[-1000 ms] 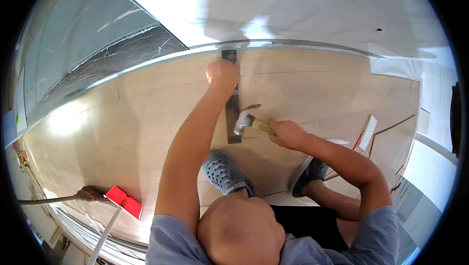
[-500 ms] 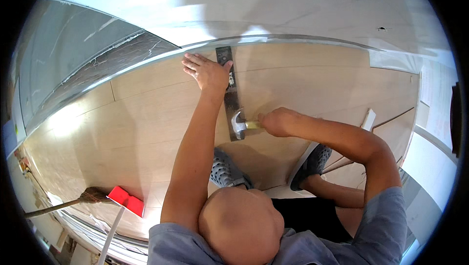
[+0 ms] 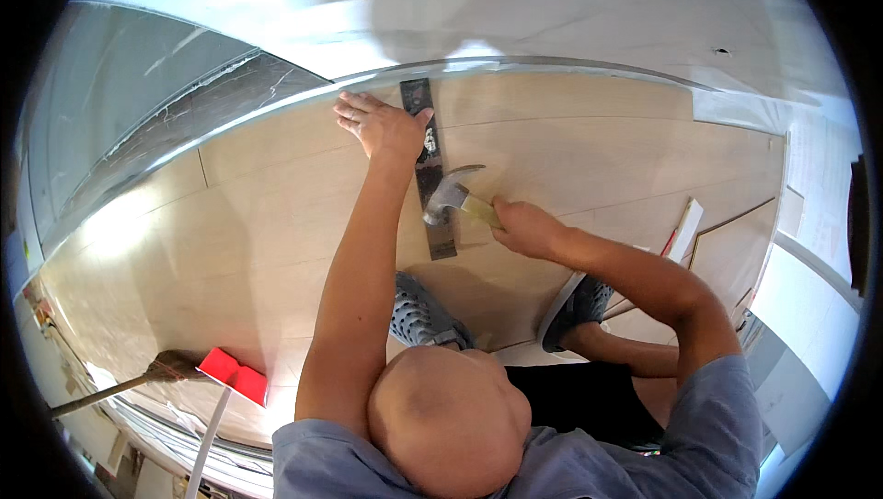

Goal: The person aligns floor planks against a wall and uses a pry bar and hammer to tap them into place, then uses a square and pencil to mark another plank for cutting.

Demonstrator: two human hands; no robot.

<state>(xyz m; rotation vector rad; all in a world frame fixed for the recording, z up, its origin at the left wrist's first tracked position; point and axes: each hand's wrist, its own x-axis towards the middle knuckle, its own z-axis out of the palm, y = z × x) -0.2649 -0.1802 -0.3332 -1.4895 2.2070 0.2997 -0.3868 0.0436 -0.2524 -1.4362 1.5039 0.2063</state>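
A claw hammer point(image 3: 480, 209) with a metal head and pale yellowish handle is held in my right hand point(image 3: 531, 229), its fingers wrapped round the handle. The hammer's head is over the near half of a long, dark, flat metal bar point(image 3: 442, 243), with its claw pointing away to the right. That bar lies on the wood-look floor planks point(image 3: 543, 145), its far end close to the wall's foot. My left hand point(image 3: 391, 134) lies beside the bar's far half, fingers stretched flat toward the wall and thumb over the bar's edge.
A pale wall point(image 3: 570, 21) runs along the far side, with a grey marbled panel point(image 3: 198, 99) at left. A red dustpan point(image 3: 234, 376) and a broom point(image 3: 170, 367) lie at lower left. Offcut strips point(image 3: 685, 230) lie at right. My grey clogs point(image 3: 425, 313) stand close to the bar.
The hammer has turned: its head now tilts toward the lower left and its claw points up and right. My right hand has turned with it; my left hand stays by the bar.
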